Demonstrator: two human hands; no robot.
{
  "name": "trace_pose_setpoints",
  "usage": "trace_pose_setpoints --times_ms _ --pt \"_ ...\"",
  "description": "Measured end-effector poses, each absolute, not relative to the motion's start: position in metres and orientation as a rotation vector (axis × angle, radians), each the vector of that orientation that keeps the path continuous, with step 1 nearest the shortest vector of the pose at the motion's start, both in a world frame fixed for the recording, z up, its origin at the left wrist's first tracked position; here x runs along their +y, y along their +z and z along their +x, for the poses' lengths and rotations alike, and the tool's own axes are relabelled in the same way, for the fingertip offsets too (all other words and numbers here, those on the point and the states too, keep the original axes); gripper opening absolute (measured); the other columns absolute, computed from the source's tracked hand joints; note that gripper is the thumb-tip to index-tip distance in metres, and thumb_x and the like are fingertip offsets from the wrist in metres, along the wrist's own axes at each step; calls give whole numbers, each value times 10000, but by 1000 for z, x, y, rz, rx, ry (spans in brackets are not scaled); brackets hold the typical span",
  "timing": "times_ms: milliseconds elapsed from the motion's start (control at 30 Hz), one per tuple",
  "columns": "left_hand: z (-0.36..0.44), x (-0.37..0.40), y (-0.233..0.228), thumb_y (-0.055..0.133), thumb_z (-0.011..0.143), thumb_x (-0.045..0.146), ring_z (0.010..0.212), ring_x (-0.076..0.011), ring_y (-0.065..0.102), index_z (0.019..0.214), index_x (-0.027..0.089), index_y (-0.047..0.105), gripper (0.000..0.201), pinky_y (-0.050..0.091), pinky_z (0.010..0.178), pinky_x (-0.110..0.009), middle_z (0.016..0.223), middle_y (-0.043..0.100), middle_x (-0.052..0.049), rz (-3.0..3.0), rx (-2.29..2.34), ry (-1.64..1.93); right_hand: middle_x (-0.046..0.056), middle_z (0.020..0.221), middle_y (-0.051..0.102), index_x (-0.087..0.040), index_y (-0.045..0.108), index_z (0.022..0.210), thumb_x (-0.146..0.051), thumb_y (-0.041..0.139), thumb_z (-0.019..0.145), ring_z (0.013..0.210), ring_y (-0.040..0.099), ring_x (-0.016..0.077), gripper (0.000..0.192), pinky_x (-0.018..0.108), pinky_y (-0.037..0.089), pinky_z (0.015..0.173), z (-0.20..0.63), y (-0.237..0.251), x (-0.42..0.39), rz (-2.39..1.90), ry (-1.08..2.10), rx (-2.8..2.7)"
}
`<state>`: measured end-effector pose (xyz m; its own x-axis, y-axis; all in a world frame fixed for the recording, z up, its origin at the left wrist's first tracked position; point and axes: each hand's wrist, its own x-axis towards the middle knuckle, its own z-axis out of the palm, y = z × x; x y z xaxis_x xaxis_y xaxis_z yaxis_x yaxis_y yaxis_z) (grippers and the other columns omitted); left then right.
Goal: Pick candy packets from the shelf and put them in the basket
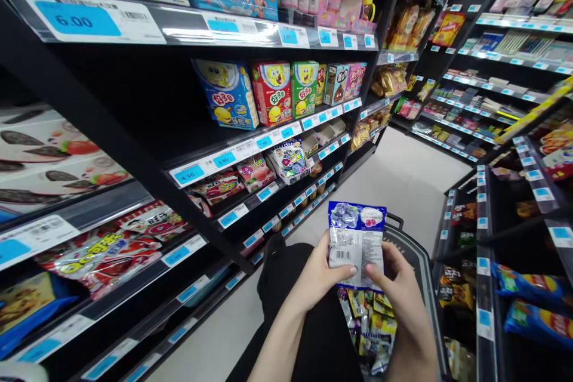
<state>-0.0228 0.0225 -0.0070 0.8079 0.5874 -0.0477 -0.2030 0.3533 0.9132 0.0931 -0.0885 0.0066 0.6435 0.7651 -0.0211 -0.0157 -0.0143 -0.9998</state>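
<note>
Both hands, left hand (320, 274) and right hand (396, 283), grip closed on a snack bag (357, 243), hold it above the basket (414, 256), which already contains packets.

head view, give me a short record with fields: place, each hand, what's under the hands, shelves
place: shop aisle between black shelves with blue price tags
left hand: grips the packet's left edge, thumb on its back
right hand: grips the packet's right edge
packet: blue and white snack packet, upright, back side with barcode facing the camera
basket: black, below the hands, holds several snack packs
left shelves: boxed and bagged snacks in rows
right shelves: more bagged snacks
floor: pale, bare down the aisle
</note>
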Motion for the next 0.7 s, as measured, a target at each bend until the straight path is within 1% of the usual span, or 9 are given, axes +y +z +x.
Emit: trace_pose_setpoints --times_ms 133,233,300,400,500,633,700 --pt "-22 19 -3 698 563 -27 914 -196 603 1174 188 536 668 470 747 -252 1026 659 -23 1253 394 420 68 897 729 -187 618 933 -322 851 555 812 681 262 463 346 545 717 90 1 -83 -1446 656 -510" --pt "-23 19 1 683 522 -50 886 -185 590 1195 191 531 731 459 716 -235 1022 656 -20 1309 403 385 86 843 737 -158 638 885 -309 878 496 761 688 277 482 361 556 678 89 -2 -79 -1486 642 -436" --pt "-24 20 2 681 523 -43 881 -181 586 1230 200 514 766 455 708 -231 1033 653 -19 1330 409 382 84 845 737 -150 647 897 -313 880 499 758 687 272 489 352 557 669 88 -2 -79 -1484 615 -419" --pt "-25 20 3 679 532 -35 894 -184 587 1277 218 487 811 453 705 -227 1055 644 -19 1346 401 370 76 849 738 -143 655 921 -333 866 545 752 681 254 471 332 555 654 87 -2 -78 -1461 598 -370" --pt "-26 20 3 685 541 -17 861 -172 584 1272 222 489 793 453 693 -222 1034 641 -10 1387 387 342 61 799 737 -134 665 874 -347 862 560 703 676 239 428 316 552 620 86 -4 -78 -1447 586 -275" --pt "-26 18 5 721 534 29 783 -163 580 1146 192 555 655 443 642 -213 920 648 6 1531 394 307 22 717 721 -144 645 844 -311 869 559 611 668 213 399 320 559 581 85 -4 -80 -1344 536 -116" --pt "-26 18 6 736 524 41 773 -168 586 1137 193 550 658 439 624 -212 901 653 5 1554 413 300 18 700 713 -146 633 815 -280 882 526 595 668 207 404 322 566 578 85 -2 -79 -1288 482 -46"
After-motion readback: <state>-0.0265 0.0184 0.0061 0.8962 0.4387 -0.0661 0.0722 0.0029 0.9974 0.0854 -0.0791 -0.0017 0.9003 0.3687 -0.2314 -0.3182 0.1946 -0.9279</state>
